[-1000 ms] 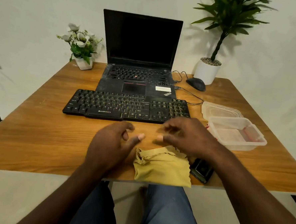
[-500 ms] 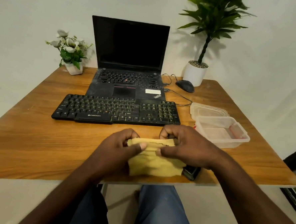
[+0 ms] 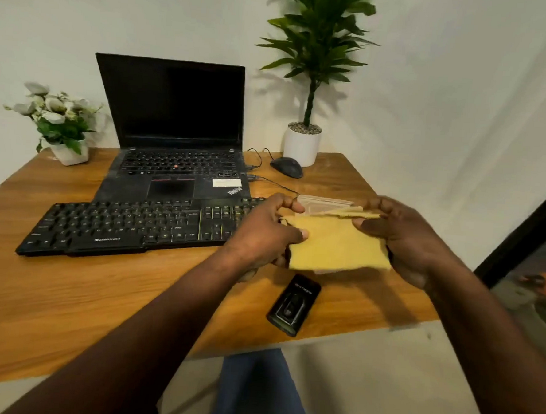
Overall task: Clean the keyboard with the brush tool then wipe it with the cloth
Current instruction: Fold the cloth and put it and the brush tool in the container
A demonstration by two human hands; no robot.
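Observation:
Both hands hold a folded yellow cloth (image 3: 336,246) in the air above the right side of the table. My left hand (image 3: 263,235) pinches its left edge and my right hand (image 3: 401,237) pinches its upper right edge. The black keyboard (image 3: 120,223) lies flat on the table to the left of the cloth, its right end hidden behind my left hand. A small black oblong tool (image 3: 294,304), perhaps the brush tool, lies on the table below the cloth near the front edge.
An open black laptop (image 3: 173,136) stands behind the keyboard. A mouse (image 3: 287,166) and a white potted plant (image 3: 302,144) are at the back right, a flower pot (image 3: 67,152) at the back left. A clear plastic container (image 3: 323,203) shows behind the cloth. The wooden table (image 3: 67,306) ends close on the right.
Both hands took hold of the yellow cloth on the table and lifted it up and to the right. The black tool that the cloth partly covered now lies in full view.

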